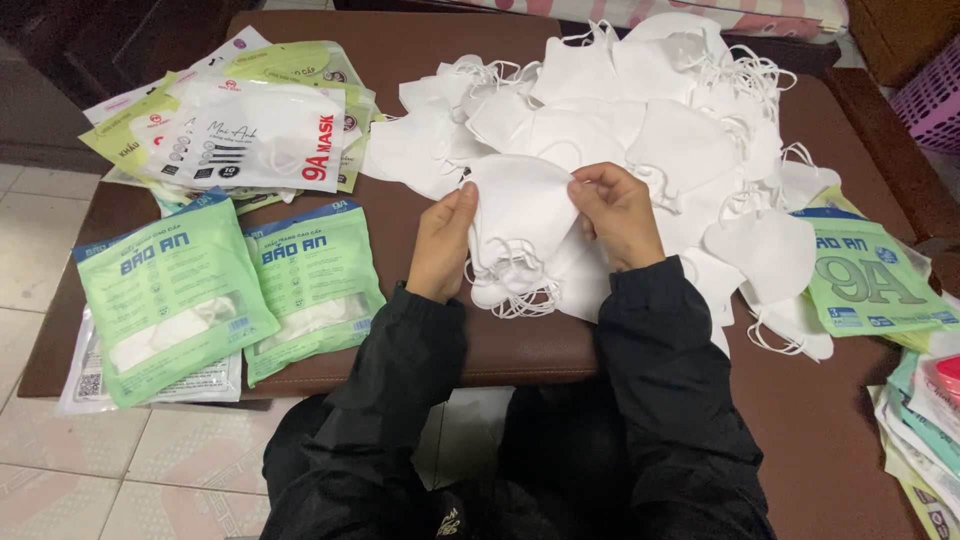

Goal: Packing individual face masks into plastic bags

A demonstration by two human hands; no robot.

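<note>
I see both hands meeting on one folded white face mask (520, 215), held up just above the near edge of the brown table (400, 50). My left hand (443, 245) grips the mask's left edge, thumb on top and fingers curled behind it, pinching the fabric. My right hand (617, 215) pinches the mask's right edge between thumb and bent fingers. A small stack of masks with ear loops (520, 290) hangs right under the held mask, touching it. Beyond the mask, toward the far side of the table, spreads a big loose pile of white masks (640, 110). Left of the mask lie two green sealed mask packets (230, 290), and farther back left a heap of white and green packets (240, 120). Right of the mask rests another green packet (870, 275).
</note>
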